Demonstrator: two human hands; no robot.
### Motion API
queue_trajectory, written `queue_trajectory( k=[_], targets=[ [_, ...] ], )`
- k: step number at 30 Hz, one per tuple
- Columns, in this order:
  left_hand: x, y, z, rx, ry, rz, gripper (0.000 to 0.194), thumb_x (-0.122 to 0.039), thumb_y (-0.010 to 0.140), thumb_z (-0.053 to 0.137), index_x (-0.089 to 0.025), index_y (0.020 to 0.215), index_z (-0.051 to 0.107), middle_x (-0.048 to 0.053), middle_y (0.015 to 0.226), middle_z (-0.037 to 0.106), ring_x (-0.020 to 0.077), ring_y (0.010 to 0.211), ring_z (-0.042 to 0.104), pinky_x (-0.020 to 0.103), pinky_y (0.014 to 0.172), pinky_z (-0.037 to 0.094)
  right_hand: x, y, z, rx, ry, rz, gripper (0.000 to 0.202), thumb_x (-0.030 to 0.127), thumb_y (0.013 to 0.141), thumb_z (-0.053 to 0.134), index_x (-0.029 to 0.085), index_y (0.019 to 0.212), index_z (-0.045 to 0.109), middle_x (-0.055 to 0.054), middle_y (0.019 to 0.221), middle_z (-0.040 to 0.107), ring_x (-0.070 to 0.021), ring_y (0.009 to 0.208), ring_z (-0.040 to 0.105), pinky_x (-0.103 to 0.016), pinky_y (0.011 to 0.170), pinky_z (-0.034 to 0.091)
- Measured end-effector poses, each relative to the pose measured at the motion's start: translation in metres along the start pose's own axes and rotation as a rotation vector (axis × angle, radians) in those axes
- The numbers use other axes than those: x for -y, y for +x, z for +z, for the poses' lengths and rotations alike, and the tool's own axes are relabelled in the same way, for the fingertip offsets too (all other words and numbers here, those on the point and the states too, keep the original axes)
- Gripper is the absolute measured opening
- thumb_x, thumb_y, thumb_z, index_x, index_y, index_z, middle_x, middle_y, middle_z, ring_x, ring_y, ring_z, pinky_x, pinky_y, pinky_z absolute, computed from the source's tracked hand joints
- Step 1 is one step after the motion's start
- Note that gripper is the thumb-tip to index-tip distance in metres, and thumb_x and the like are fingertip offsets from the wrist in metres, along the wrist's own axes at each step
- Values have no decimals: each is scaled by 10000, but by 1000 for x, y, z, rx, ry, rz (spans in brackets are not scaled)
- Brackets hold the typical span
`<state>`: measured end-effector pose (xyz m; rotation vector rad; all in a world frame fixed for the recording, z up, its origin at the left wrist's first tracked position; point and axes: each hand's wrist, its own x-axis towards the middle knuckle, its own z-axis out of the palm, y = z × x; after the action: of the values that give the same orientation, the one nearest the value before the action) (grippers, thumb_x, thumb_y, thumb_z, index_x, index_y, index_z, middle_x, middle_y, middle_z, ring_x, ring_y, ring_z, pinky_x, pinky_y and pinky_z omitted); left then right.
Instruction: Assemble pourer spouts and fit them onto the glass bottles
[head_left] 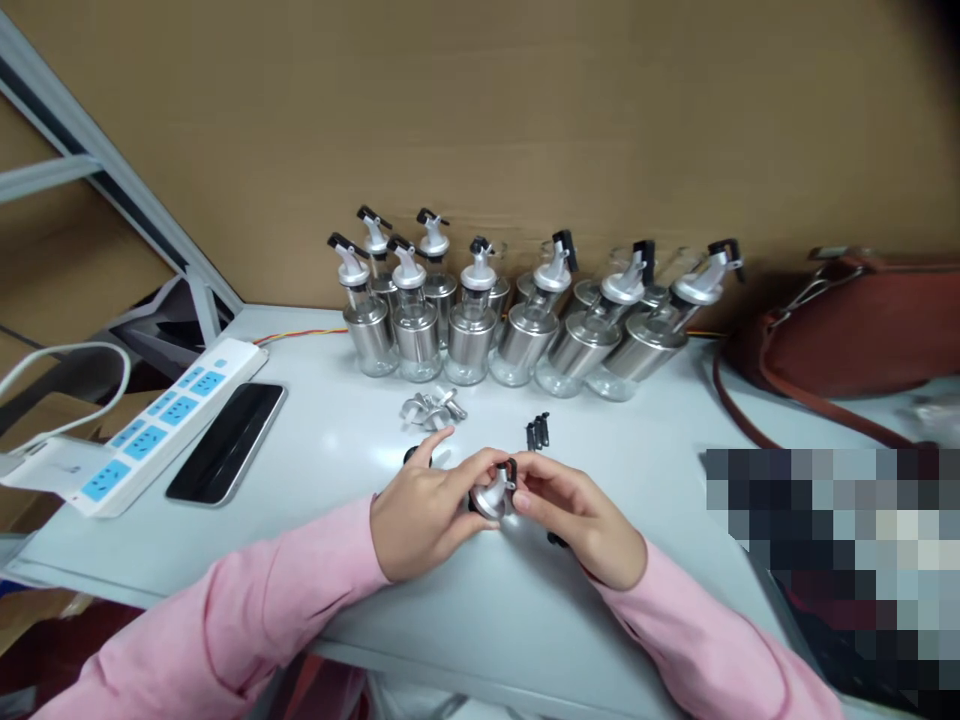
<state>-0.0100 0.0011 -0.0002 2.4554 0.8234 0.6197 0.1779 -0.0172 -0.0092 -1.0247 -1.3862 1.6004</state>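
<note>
Above the near part of the table, my left hand (420,510) grips a silver pourer spout (491,498) between thumb and fingers, with its little finger stretched outward. My right hand (589,515) pinches the black lever (512,472) at the top of that spout; its fingertips partly cover it. Just beyond my hands lie several loose silver parts (435,408) and a few small black pieces (538,432). A dark round piece (416,456) shows partly behind my left hand, and another black piece (556,539) peeks out below my right hand.
Glass-and-steel bottles (470,345), several topped with silver pourers, stand along the back. On the left lie a power strip (161,425) with a white cable and a phone (227,443). A brown bag (862,325) rests at right, its strap on the table (337,430). Cardboard rises behind.
</note>
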Motion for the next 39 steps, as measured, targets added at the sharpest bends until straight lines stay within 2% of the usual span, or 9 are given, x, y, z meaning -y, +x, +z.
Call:
queue_trajectory(
  k=[5, 10, 14, 19, 24, 28, 32, 36, 39],
  targets=[
    [0, -1, 1, -87, 5, 40, 437, -304, 879, 492, -221, 1266, 305, 20, 971, 663, 176, 844, 646, 493, 1073, 201, -1, 3, -3, 16, 73, -3, 299, 444, 739, 620, 164, 840, 590, -3, 714, 495, -115, 642, 431, -250, 623, 364],
    [1, 2, 0, -136, 71, 81, 470, -412, 878, 469, -192, 1267, 322, 95, 1120, 594, 210, 995, 582, 394, 911, 427, -6, 6, -8, -68, 160, -119, 232, 382, 746, 629, 183, 864, 607, -25, 804, 557, -141, 734, 496, -266, 687, 399],
    [-3, 2, -8, -110, 89, -3, 444, -407, 879, 457, -183, 1248, 353, 100, 1117, 577, 213, 920, 582, 361, 798, 471, -3, 7, -8, -181, 414, -114, 194, 349, 722, 637, 207, 845, 585, -54, 970, 583, -187, 857, 544, -327, 736, 448],
    [-11, 19, -43, -263, 139, 11, 166, -198, 895, 356, -173, 945, 513, 62, 952, 604, 192, 913, 558, 337, 800, 438, 8, 9, -9, -240, 697, -11, 211, 335, 639, 672, 193, 740, 553, -13, 728, 583, -137, 605, 531, -202, 437, 372],
    [-15, 81, -99, -424, 331, 34, 115, -198, 842, 412, -154, 899, 502, 49, 879, 576, 178, 838, 542, 318, 771, 435, 10, 9, -13, -277, 726, 48, 363, 401, 654, 631, 154, 481, 429, 27, 521, 446, -71, 423, 408, -165, 343, 193],
    [-8, 147, -128, -240, 511, -186, 275, -219, 825, 450, -155, 1092, 446, 57, 1046, 578, 172, 963, 545, 291, 843, 431, 5, 7, -16, -234, 706, 42, 386, 382, 643, 569, 168, 417, 341, 30, 454, 389, -68, 362, 358, -176, 332, 104],
    [4, 198, -136, -32, 569, -347, 352, -269, 756, 549, -149, 1086, 538, 92, 1033, 624, 232, 938, 590, 316, 799, 464, 4, 5, -18, -239, 681, 17, 369, 350, 632, 544, 172, 392, 327, 25, 441, 387, -69, 344, 355, -186, 338, 92],
    [9, 223, -131, 174, 611, -450, 394, -298, 600, 716, -124, 945, 645, 118, 948, 665, 271, 885, 620, 317, 772, 486, 6, 6, -18, -248, 673, 8, 353, 332, 634, 541, 171, 397, 335, 29, 447, 379, -68, 352, 360, -180, 338, 93],
    [12, 230, -125, 203, 631, -464, 400, -223, 554, 748, -108, 925, 656, 139, 972, 659, 291, 907, 617, 338, 776, 491, 7, 6, -18, -255, 673, 11, 339, 331, 651, 532, 172, 416, 345, 29, 462, 387, -69, 367, 364, -174, 334, 103]
  ],
)
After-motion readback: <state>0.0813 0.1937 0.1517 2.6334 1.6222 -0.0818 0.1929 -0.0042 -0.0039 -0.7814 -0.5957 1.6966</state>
